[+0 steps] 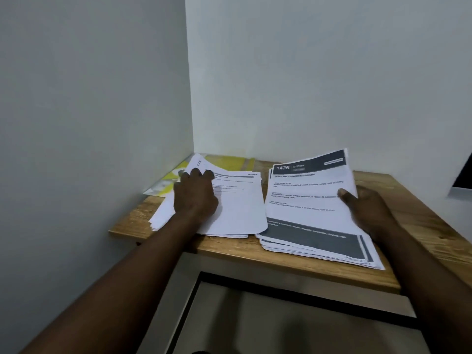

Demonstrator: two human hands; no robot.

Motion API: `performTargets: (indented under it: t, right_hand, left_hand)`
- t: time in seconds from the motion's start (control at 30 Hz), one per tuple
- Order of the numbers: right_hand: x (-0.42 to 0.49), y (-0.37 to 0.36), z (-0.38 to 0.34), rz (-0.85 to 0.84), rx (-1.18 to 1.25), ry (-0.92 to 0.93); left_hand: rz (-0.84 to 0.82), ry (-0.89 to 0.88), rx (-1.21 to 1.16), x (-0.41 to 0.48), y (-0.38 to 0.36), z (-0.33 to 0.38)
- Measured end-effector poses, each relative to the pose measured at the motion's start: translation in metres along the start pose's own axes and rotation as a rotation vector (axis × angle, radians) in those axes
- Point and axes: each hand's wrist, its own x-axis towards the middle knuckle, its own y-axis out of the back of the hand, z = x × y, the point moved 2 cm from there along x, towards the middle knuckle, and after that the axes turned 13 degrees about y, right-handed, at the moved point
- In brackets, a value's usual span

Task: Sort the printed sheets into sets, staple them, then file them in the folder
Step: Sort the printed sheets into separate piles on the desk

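Two piles of printed sheets lie on the wooden table (421, 226). The left pile (240, 208) is mostly white with small text; my left hand (195, 194) lies on it, fingers curled over the lifted far edge of its upper sheets. The right pile (311, 226) has dark header and footer bands and the number 1426. My right hand (367, 205) holds the right edge of its top sheets, thumb on top, lifting them. A yellow and white folder (229, 163) lies in the corner, partly under the left pile. No stapler shows.
The table stands in a corner between two pale walls. A dark-edged object (463, 175) hangs at the right border. Below the table's front edge is a pale panel with a black frame (281, 315).
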Motion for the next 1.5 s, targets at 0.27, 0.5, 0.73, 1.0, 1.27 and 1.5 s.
performTargets:
  t: [0.27,0.5,0.73,1.0,1.27,1.5]
  right_hand:
    - [0.006,-0.015,0.008,0.004,-0.032,0.004]
    - [0.014,-0.031,0.007,0.030,0.124,-0.044]
    - [0.018,-0.028,0.003,-0.017,0.332,-0.081]
    - [0.018,0.008,0.015,0.083,0.501,-0.159]
    - [0.017,-0.004,0.006,0.107,0.624,-0.143]
    - [0.014,-0.028,-0.002,0.028,0.552,-0.087]
  left_hand:
    - [-0.230,-0.160,-0.352,-0.015,-0.031,0.044]
    - [-0.294,-0.186,-0.280,-0.002,-0.035,0.036]
    - [-0.545,-0.130,-0.382,0.009,-0.015,0.047]
    - [-0.481,-0.095,-0.361,-0.005,-0.021,0.064]
    - [-0.733,0.228,-1.235,-0.017,-0.025,0.082]
    - [-0.400,0.196,-1.020,-0.011,-0.051,0.074]
